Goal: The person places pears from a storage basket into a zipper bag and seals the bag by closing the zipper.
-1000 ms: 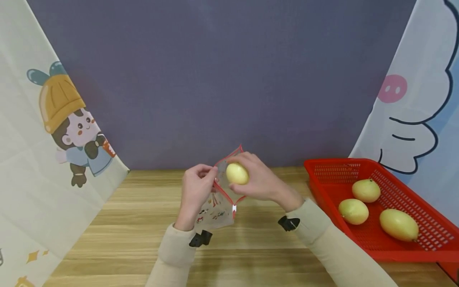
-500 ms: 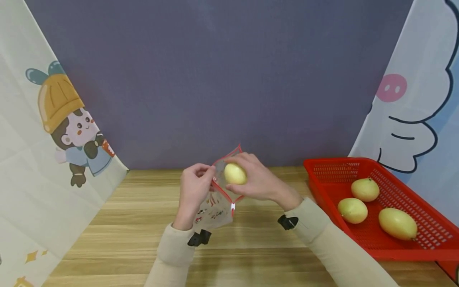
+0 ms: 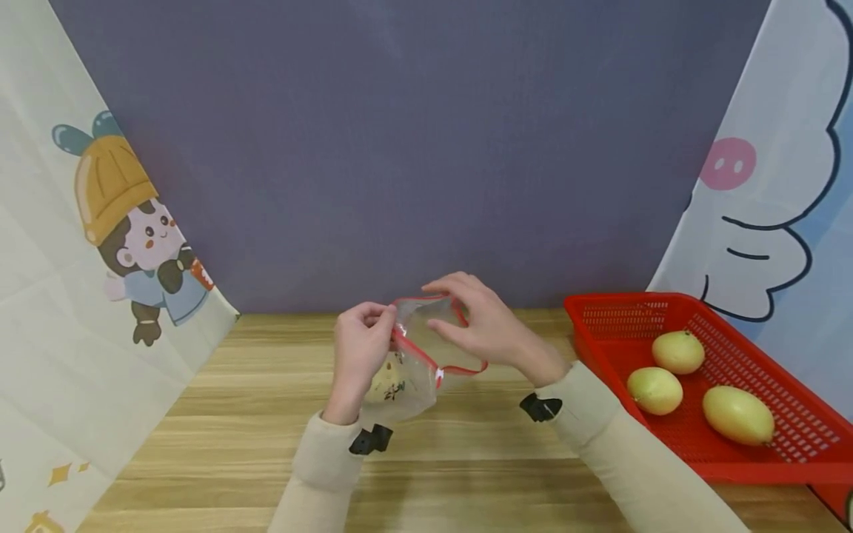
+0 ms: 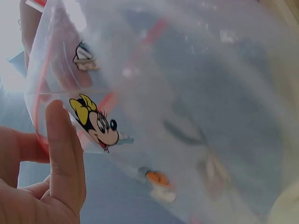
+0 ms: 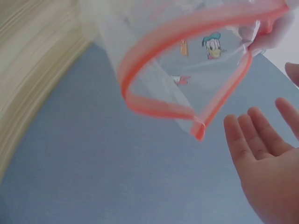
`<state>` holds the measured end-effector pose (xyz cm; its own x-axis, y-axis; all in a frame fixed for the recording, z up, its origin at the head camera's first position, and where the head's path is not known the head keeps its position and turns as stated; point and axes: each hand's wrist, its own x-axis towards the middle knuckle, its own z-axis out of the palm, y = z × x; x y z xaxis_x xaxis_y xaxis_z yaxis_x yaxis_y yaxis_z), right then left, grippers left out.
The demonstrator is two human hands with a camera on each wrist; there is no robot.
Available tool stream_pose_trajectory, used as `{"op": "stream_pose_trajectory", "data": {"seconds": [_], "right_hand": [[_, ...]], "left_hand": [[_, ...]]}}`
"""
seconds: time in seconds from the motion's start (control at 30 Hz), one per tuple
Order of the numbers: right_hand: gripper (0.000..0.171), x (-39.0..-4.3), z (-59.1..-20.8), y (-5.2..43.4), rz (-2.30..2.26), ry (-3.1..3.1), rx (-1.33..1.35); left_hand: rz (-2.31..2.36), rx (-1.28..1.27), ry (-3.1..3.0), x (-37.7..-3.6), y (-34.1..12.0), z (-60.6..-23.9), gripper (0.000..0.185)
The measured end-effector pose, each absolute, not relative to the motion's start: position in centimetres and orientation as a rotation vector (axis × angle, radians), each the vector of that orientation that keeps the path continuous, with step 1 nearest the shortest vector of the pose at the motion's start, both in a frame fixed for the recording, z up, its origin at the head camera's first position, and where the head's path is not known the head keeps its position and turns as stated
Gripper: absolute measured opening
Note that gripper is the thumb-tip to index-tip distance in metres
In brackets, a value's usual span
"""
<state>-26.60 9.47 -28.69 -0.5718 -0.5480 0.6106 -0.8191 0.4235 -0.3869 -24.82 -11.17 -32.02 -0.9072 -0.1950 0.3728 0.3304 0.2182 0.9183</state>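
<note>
A clear zip bag point(image 3: 418, 346) with a red rim and cartoon prints hangs above the wooden table point(image 3: 266, 414). My left hand point(image 3: 365, 342) pinches its rim on the left side. A pale yellow fruit point(image 3: 385, 382) lies inside the bag near the bottom. My right hand point(image 3: 481, 326) hovers at the bag's mouth with relaxed fingers and holds nothing. The left wrist view shows the bag point(image 4: 187, 93) close up, my left hand point(image 4: 46, 177) against it and the fruit point(image 4: 287, 211) at the corner. Seen from the right wrist, the bag's mouth point(image 5: 187, 51) gapes beside my right hand point(image 5: 261, 154).
A red plastic basket point(image 3: 600, 326) stands at the right of the table with three yellow fruits point(image 3: 677, 352) point(image 3: 656, 390) point(image 3: 737, 414) in it. A purple backdrop point(image 3: 426, 148) rises behind, with printed cloths at both sides.
My right hand held the yellow fruit at the bag's mouth; it has let go, and the fruit now lies inside the bag. The bag's mouth has spread wider.
</note>
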Motion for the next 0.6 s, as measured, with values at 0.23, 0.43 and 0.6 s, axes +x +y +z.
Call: {"op": "stream_pose_trajectory", "data": {"seconds": [0.23,0.43,0.6], "right_hand": [[0.053,-26.6,-28.0,10.2,0.835,-2.433,1.119],[0.067,-26.8,-27.9,10.6,0.681,-2.623,1.082],[0.077,-26.8,-27.9,11.2,0.567,-2.732,1.009]], "left_hand": [[-1.739,-0.12,-2.107,-24.9,-11.2,-32.0,0.026],[-1.755,-0.121,-2.099,-24.8,-11.1,-31.9,0.023],[-1.755,-0.124,-2.103,-24.9,-10.9,-31.9,0.024]]}}
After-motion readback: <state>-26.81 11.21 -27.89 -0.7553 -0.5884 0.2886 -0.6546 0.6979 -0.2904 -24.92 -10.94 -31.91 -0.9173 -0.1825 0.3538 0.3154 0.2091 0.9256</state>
